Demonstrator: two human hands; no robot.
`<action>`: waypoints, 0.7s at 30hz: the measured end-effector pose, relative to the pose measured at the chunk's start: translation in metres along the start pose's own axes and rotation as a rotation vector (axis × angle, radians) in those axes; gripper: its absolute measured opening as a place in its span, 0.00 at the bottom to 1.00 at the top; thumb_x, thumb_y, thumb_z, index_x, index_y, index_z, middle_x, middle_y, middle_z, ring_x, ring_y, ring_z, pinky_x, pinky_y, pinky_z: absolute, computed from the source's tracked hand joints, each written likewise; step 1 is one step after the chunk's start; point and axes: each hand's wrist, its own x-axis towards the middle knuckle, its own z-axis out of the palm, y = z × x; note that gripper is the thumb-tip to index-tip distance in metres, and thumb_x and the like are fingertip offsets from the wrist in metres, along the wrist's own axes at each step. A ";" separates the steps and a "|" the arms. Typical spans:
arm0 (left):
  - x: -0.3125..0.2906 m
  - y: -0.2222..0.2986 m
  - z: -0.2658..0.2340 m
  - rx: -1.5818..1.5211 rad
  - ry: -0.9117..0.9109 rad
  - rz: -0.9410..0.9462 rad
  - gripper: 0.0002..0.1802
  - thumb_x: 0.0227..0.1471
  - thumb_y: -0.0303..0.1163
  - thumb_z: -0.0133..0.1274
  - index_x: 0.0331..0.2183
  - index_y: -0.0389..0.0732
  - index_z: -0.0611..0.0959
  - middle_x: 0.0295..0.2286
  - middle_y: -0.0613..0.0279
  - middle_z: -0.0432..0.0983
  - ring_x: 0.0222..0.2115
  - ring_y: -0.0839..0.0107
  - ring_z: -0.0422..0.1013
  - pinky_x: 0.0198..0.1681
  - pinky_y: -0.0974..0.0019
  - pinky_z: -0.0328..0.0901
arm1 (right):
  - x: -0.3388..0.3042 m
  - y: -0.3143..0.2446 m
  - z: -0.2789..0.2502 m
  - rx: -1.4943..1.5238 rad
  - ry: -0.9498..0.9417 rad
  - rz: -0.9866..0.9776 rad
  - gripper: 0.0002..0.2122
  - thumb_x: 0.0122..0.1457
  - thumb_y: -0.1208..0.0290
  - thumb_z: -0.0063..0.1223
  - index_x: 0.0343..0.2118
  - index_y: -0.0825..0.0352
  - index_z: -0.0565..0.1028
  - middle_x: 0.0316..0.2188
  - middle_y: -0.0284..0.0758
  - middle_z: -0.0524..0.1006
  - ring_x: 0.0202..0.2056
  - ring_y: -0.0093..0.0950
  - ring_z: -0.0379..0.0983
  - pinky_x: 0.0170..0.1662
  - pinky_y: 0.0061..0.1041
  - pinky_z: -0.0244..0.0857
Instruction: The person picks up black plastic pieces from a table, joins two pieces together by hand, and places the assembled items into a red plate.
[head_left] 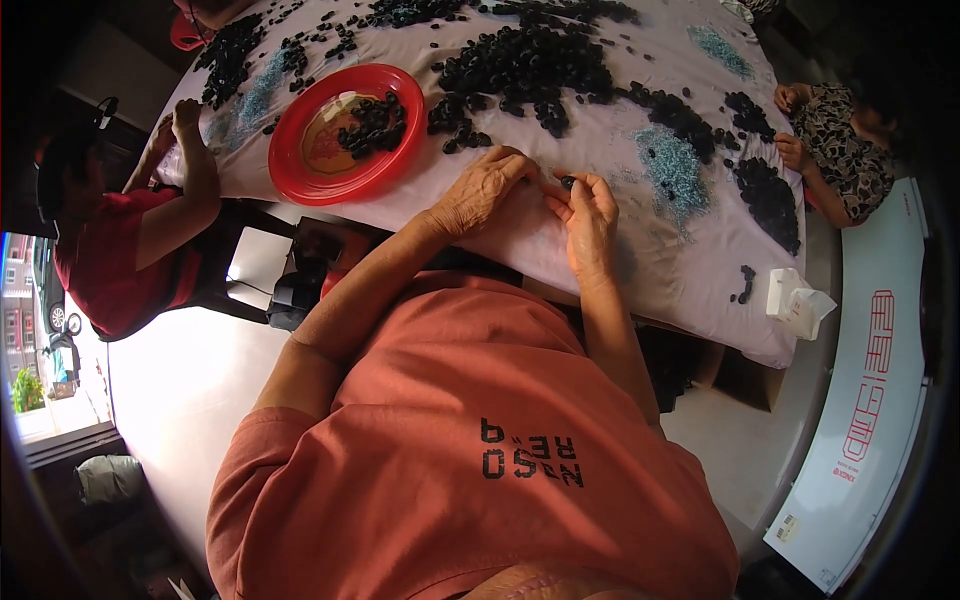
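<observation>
My right hand (592, 215) pinches a small black rounded part (569, 183) between thumb and fingers, just above the cloth near the table's front edge. My left hand (482, 192) is beside it, its fingers curled and their tips drawn together; whatever they hold is too small or hidden to name. Beyond both hands spreads a large heap of similar black parts (525, 65). To the left of my left hand stands a red round tray (284, 150) with a cluster of black parts in it. A pile of tiny light-blue pieces (672, 170) lies to the right of my right hand.
A pale cloth (560, 255) covers the table. More black parts (768, 205) lie along its right side, near a white tissue box (790, 295). One person in red (130, 235) sits at left; another in a patterned top (845, 145) works at right.
</observation>
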 end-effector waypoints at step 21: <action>-0.003 0.004 -0.004 0.014 0.160 -0.115 0.12 0.48 0.19 0.54 0.38 0.37 0.80 0.30 0.53 0.75 0.31 0.53 0.74 0.35 0.59 0.69 | 0.003 -0.003 -0.004 0.011 -0.055 -0.004 0.07 0.66 0.71 0.49 0.40 0.69 0.74 0.33 0.35 0.78 0.32 0.25 0.78 0.36 0.19 0.72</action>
